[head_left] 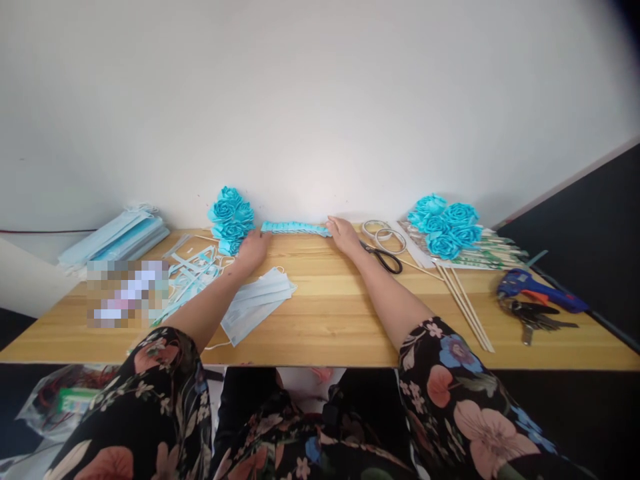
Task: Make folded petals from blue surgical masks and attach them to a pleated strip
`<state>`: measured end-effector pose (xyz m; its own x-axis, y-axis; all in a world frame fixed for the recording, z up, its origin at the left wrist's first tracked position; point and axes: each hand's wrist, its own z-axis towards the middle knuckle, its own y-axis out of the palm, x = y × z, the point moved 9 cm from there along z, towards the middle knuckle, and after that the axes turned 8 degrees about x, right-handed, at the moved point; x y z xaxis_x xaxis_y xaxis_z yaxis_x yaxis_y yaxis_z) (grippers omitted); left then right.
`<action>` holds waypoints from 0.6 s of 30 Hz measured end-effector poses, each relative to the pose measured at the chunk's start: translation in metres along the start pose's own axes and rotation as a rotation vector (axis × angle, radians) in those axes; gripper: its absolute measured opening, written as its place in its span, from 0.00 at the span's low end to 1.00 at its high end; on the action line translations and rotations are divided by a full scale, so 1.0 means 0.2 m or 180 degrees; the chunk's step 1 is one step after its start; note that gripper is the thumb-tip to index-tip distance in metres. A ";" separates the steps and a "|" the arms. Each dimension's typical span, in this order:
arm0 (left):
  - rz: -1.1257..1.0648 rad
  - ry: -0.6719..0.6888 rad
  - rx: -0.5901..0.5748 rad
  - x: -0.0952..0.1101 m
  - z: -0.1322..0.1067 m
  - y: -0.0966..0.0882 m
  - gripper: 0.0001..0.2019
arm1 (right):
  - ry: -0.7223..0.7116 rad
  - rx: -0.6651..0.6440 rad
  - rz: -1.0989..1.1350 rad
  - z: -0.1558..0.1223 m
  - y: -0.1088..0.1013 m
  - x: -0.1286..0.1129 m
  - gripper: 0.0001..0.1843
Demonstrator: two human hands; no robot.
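Note:
A long pleated blue strip (295, 228) lies along the far edge of the wooden table (330, 320), next to the wall. My right hand (343, 233) rests on the strip's right end, fingers curled over it. At the strip's left end sits my left hand (254, 248), fingers flat on the table and just touching it. A cluster of blue fabric roses (231, 212) stands left of that hand. Blue face masks (257, 300) lie under my left forearm.
Black scissors (385, 257) and tape rolls (384, 233) lie right of my right hand. More blue roses (445, 225) on wooden sticks (465, 303), a blue glue gun (535, 288) and keys (533, 315) sit at the right. A mask stack (117, 237) and cut strips (193, 273) lie left.

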<state>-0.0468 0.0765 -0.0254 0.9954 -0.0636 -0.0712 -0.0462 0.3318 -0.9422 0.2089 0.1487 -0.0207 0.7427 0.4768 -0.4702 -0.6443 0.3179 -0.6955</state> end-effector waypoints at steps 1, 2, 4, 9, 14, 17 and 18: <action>-0.0065 0.0055 -0.0019 0.00 -0.01 -0.01 0.25 | 0.0010 0.0052 0.0011 0.00 -0.02 0.00 0.25; -0.0152 0.0124 -0.0056 0.00 -0.03 -0.02 0.25 | 0.0025 0.0112 0.0017 0.00 -0.04 0.00 0.25; -0.0484 0.0356 -0.0197 0.02 -0.08 -0.05 0.23 | -0.0014 0.0336 0.0023 0.00 -0.09 -0.01 0.25; -0.1057 0.0645 -0.0310 -0.01 -0.29 -0.17 0.21 | -0.0638 0.0180 0.0043 -0.06 -0.07 -0.24 0.19; -0.1717 0.0578 0.0124 -0.07 -0.61 -0.37 0.18 | -0.1472 -0.0793 0.0513 -0.25 0.11 -0.70 0.13; -0.2033 0.0400 0.0315 -0.07 -0.79 -0.44 0.16 | -0.2124 -0.1412 0.0797 -0.42 0.19 -0.94 0.11; -0.2136 0.0431 0.0394 -0.05 -0.84 -0.46 0.15 | -0.2299 -0.1529 0.0796 -0.46 0.20 -0.99 0.11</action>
<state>-0.0662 -0.1127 0.0076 0.7859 -0.4068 0.4658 0.5934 0.2841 -0.7531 0.0521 -0.0093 -0.0061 0.1915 0.9361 -0.2951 -0.5060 -0.1635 -0.8469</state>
